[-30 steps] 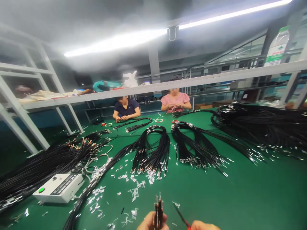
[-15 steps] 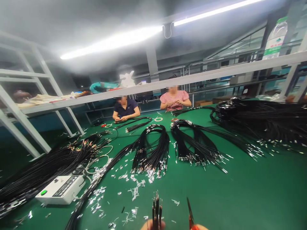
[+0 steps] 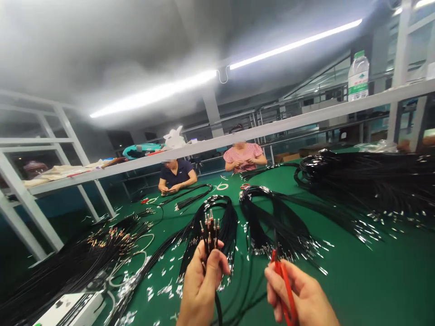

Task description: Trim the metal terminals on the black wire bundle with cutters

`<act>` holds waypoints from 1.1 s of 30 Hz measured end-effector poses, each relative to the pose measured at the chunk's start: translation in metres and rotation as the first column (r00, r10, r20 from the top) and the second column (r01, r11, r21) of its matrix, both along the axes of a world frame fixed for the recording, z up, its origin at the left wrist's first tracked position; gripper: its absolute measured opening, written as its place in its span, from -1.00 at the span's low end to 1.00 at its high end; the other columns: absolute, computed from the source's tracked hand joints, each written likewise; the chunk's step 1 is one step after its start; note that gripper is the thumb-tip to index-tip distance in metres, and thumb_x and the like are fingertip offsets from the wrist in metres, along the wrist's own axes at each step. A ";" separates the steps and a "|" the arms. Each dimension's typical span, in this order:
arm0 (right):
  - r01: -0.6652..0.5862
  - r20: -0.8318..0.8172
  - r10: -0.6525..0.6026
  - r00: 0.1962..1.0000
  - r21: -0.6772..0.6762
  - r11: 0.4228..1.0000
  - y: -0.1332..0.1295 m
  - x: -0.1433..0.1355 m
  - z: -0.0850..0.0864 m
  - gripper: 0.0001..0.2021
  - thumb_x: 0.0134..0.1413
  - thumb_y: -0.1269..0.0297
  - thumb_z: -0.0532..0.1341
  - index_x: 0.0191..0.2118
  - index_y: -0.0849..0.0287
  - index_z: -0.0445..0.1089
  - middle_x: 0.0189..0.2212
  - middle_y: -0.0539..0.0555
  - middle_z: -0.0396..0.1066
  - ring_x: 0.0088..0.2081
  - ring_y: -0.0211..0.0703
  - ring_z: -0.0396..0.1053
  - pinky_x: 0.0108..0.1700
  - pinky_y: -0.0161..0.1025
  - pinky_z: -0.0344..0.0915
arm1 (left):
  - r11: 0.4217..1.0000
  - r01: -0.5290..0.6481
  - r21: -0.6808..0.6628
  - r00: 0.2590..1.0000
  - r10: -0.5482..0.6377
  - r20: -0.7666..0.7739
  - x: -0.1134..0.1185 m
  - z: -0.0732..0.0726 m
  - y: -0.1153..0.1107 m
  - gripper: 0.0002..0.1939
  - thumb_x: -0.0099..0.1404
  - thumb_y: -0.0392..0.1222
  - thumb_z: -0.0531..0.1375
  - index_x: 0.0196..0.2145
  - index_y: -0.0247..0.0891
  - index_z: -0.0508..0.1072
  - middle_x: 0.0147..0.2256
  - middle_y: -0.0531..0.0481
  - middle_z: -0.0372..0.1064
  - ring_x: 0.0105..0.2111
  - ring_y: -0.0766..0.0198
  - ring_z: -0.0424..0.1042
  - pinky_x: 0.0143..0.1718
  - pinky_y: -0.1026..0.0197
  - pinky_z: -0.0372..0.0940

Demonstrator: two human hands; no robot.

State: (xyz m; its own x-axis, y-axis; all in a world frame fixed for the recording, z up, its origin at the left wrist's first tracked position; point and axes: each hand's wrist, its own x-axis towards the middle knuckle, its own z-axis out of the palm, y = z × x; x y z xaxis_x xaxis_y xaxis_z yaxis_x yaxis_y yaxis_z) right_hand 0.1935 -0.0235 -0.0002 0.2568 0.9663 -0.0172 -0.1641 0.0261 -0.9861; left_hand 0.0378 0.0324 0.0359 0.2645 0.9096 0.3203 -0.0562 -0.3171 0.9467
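- Green surface (image 3: 374,280) strewn with black wire bundles and metal scraps; two people sit across.
- Left hand (image 3: 200,283), raised upright, fingers clenched around a wire bunch (image 3: 210,231), terminals up.
- Wires look light, floppy; best gripped just below the terminals.
- Right hand (image 3: 301,296) grasps red snips (image 3: 283,285), tilted toward the bunch.
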 end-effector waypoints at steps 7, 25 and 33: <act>-0.022 0.129 0.006 0.992 0.124 0.992 0.068 0.031 -0.010 -0.67 0.02 -0.03 0.10 -0.45 0.18 0.24 -0.72 -0.13 0.28 -0.77 -0.41 0.18 -0.72 -0.44 0.01 | 0.950 0.187 -0.250 0.982 -0.179 0.055 0.059 -0.082 0.064 -0.47 0.04 0.29 0.12 -0.37 -0.29 0.23 -0.62 0.06 0.37 -0.79 0.55 0.02 -0.74 0.40 -0.12; -0.192 -0.007 0.192 0.981 -0.087 0.978 0.129 0.049 -0.061 -0.62 -0.18 -0.07 0.24 -0.47 0.20 0.25 -0.75 -0.08 0.33 -0.80 -0.40 0.21 -0.76 -0.46 -0.07 | 0.921 0.075 -0.383 0.992 -0.107 -0.063 0.074 -0.113 0.099 -0.58 -0.08 0.12 0.30 -0.55 -0.30 0.30 -0.74 0.17 0.19 -0.77 0.52 -0.01 -0.73 0.37 -0.11; -0.304 0.003 0.310 0.951 -0.179 0.936 0.129 0.054 -0.059 -0.57 -0.01 -0.09 0.12 -0.56 0.24 0.28 -0.85 -0.10 0.24 -0.85 -0.55 -0.09 -0.80 -0.50 -0.25 | 0.886 0.081 -0.456 0.996 -0.084 0.014 0.070 -0.107 0.094 -0.63 -0.07 0.09 0.29 -0.56 -0.26 0.31 -0.80 0.29 -0.03 -0.77 0.51 -0.10 -0.71 0.34 -0.22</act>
State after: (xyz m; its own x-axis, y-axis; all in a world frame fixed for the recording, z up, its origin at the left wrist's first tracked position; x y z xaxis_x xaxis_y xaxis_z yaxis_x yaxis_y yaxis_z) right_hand 0.2474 0.1052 -0.0591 -0.0486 0.9807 -0.1896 -0.1066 -0.1938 -0.9752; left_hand 0.1081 0.1262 -0.0715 0.3460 0.9297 -0.1262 -0.0567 0.1550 0.9863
